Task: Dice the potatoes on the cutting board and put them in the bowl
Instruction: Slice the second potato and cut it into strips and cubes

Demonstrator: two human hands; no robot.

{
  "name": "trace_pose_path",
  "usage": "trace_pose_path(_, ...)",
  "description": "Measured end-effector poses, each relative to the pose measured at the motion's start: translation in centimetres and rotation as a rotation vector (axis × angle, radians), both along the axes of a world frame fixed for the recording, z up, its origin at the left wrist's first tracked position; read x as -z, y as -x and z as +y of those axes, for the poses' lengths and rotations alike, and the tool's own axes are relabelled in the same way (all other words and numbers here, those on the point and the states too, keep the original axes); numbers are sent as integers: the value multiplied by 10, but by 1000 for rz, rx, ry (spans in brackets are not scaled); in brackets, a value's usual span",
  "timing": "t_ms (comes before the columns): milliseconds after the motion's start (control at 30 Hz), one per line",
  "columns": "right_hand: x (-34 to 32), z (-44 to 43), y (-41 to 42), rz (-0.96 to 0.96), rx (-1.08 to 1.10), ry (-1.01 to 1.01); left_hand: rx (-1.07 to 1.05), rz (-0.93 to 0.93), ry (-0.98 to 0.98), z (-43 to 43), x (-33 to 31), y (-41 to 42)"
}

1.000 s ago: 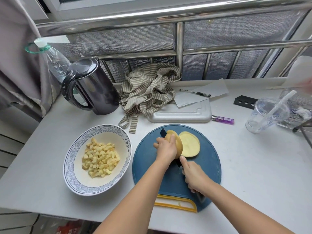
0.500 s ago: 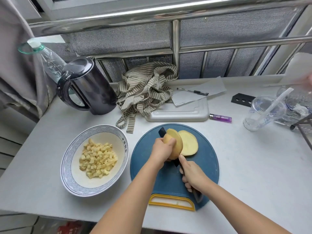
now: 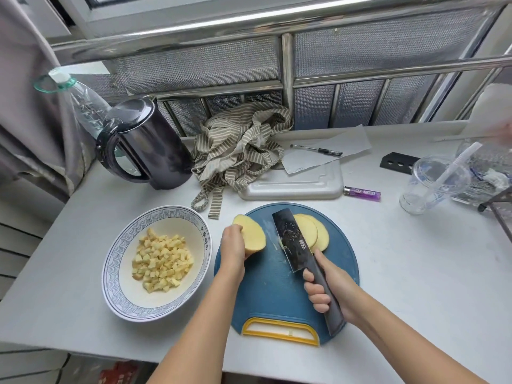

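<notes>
A round blue cutting board with a yellow handle lies at the table's front. My left hand grips a peeled potato chunk at the board's left edge, cut face turned right. My right hand holds the dark handle of a cleaver, whose flat blade leans over two potato slices lying on the board's far right. To the left stands a white bowl with a blue patterned rim, holding several potato dice.
A black kettle and a plastic bottle stand at the back left. A striped cloth, a white tray, a pen, a purple lighter and a clear plastic cup lie behind and right of the board.
The cleaver has cut a second slice free and now leans right over the slices. My left hand has pulled the remaining potato chunk to the left, away from the blade.
</notes>
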State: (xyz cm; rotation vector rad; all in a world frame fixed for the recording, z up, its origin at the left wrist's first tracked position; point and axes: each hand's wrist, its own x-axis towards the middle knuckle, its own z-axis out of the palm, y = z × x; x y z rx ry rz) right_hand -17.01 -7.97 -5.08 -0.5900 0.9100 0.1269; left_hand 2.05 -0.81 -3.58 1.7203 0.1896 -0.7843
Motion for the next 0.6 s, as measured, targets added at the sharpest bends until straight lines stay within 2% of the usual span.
trace_pose_path(200,-3,-29,16,-68,129,-171,270,-258,-245,-11,3,-13)
trace_pose_path(267,0,-37,26,-83,188,-216,356,-331,-368,-12,3,-15)
trace_pose_path(333,5,-41,35,-97,210,-255,435,-495,-525,-14,2,-14)
trace_pose_path(367,7,-42,37,-105,208,-278,471,-614,-551,-17,-1,-10)
trace_pose_path(433,12,-41,40,-118,190,-315,577,-800,-449,-27,-9,2)
trace_pose_path(500,14,-38,37,-143,150,-346,737,-760,-344,-41,-14,14)
trace_pose_path(600,19,-34,28,-219,113,-431,793,-401,-320,-53,-15,26)
